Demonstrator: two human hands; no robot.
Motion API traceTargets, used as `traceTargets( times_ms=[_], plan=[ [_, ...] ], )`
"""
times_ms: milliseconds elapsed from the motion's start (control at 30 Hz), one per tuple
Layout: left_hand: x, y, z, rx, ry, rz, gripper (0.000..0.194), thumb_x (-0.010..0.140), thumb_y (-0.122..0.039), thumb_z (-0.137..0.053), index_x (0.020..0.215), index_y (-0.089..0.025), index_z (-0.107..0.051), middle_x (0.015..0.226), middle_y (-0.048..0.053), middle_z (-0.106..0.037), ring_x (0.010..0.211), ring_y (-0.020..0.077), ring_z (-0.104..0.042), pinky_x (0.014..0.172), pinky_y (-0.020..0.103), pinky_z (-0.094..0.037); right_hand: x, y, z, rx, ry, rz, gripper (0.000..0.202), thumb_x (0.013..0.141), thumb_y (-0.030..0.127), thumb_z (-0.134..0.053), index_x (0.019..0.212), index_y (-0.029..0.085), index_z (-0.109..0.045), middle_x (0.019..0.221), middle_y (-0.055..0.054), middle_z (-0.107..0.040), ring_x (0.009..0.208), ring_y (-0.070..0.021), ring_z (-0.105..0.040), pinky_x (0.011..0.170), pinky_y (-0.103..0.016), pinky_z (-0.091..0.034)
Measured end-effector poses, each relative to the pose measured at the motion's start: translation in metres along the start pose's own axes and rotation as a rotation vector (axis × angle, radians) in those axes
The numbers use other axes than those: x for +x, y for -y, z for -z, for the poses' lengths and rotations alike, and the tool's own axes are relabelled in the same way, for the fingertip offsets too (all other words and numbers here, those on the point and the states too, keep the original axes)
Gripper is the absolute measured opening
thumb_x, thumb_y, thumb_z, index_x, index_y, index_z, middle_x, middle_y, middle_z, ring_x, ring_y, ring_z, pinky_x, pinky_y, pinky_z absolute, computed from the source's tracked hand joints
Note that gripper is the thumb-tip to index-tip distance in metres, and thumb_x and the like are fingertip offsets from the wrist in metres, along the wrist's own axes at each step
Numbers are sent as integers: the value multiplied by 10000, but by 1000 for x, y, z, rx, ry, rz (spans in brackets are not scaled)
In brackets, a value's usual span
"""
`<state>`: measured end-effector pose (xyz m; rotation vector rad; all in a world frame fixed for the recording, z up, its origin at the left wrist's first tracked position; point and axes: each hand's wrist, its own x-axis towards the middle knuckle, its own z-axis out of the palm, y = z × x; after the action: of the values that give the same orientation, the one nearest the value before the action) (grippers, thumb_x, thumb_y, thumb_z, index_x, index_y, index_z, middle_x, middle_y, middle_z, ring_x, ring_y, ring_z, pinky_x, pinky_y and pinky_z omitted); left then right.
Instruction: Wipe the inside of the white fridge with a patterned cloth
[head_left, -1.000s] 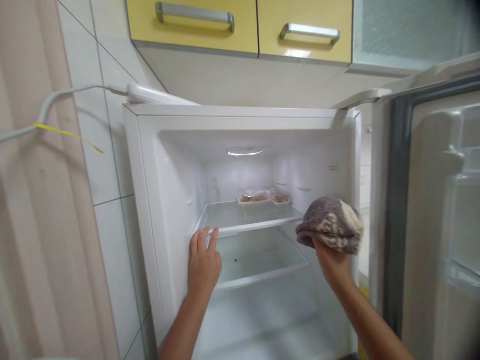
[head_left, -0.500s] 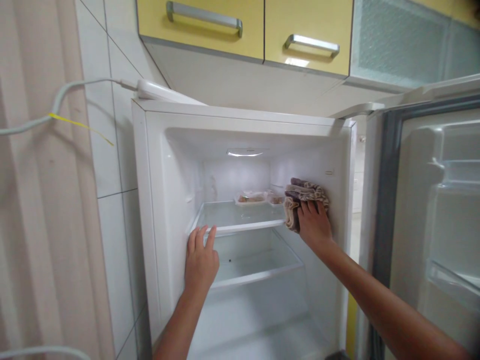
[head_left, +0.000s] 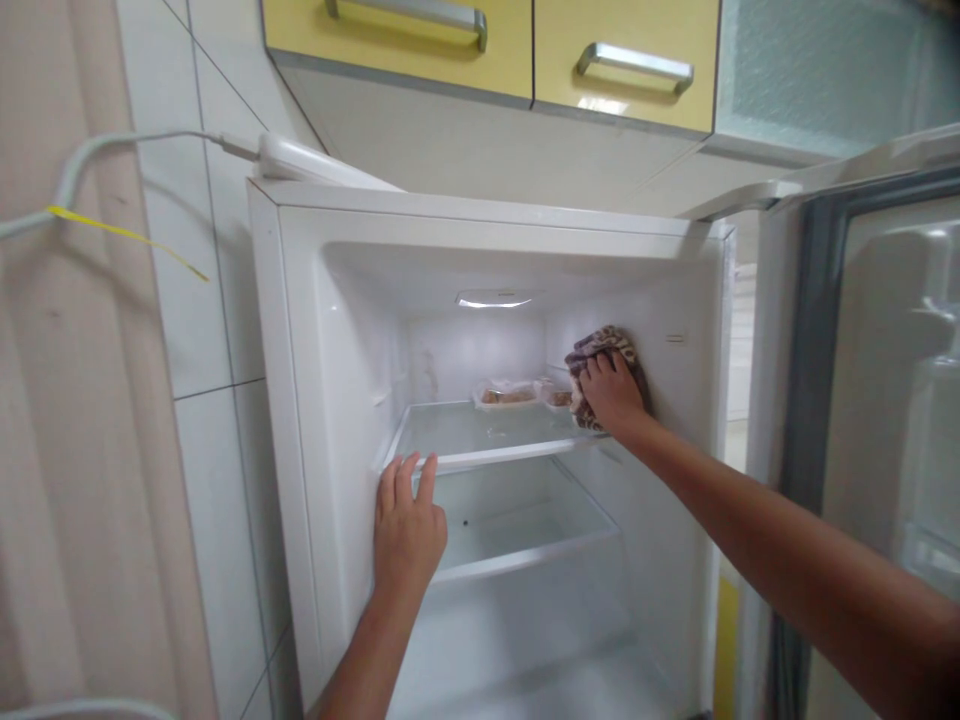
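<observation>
Right hand (head_left: 611, 395) had a plush-looking patterned cloth (head_left: 600, 342) bunched under its fingers, up against the smooth white wall (head_left: 679, 395) at the right end of the shelf (head_left: 469, 432). Left hand (head_left: 410, 530) was loose, fingers spread near the front edge. Film-wrapped trays (head_left: 508, 395) sat farther back.

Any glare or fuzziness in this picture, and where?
Head view: bright light at the white rectangular interior lamp; white glare on the right yellow cabinet door; fine detail looks soft on the clear-wrapped food trays and brown-and-cream patterned cloth.
</observation>
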<state>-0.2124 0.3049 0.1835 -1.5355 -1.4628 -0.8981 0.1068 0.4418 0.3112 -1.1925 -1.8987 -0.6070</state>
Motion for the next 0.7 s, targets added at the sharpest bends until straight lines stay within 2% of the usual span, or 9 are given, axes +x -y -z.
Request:
traceTargets(
  times_ms=[167,333,500,633,700],
  plan=[
    [0,0,1,-12,-5,-8,561,829,-56,-487,1383,-125,-538,1379,176,-530,1363,352,-423,1164,545,-422,-31,-2,-10,53,44,-31,321,788,173,-476,1003,157,-714,1190,-221,-677,1293,-335,-459,1204,-622,-179],
    [0,1,4,-28,-3,-15,566,826,-54,-486,1387,-112,-537,1380,183,-527,1363,365,-416,1171,547,-411,-53,6,-16,68,107,-96,295,803,177,-467,959,200,-716,1070,-218,-708,1191,-341,-544,1130,-635,-308],
    [1,1,5,-58,-5,-5,575,818,-46,-484,1385,-121,-543,1370,182,-540,1369,353,-422,1175,541,-410,-45,6,-2,104,152,-195,286,786,180,-535,1016,137,-699,1086,-261,-705,1140,-346,-598,1030,-568,-425],
    [1,0,6,-80,-5,9,585,808,-46,-489,1384,-130,-545,1370,184,-550,1373,347,-431,1166,548,-420,-31,3,3,218,215,-257,465,710,228,-632,1174,214,-665,1067,-132,-751,975,-286,-682,868,-418,-528],
    [0,0,7,-81,-2,13,580,807,-44,-488,1377,-128,-551,1370,184,-553,1369,344,-437,1163,547,-422,-29,8,-1,297,233,-275,448,710,271,-636,1153,218,-681,1013,-100,-766,887,-274,-699,781,-386,-546]
  ],
)
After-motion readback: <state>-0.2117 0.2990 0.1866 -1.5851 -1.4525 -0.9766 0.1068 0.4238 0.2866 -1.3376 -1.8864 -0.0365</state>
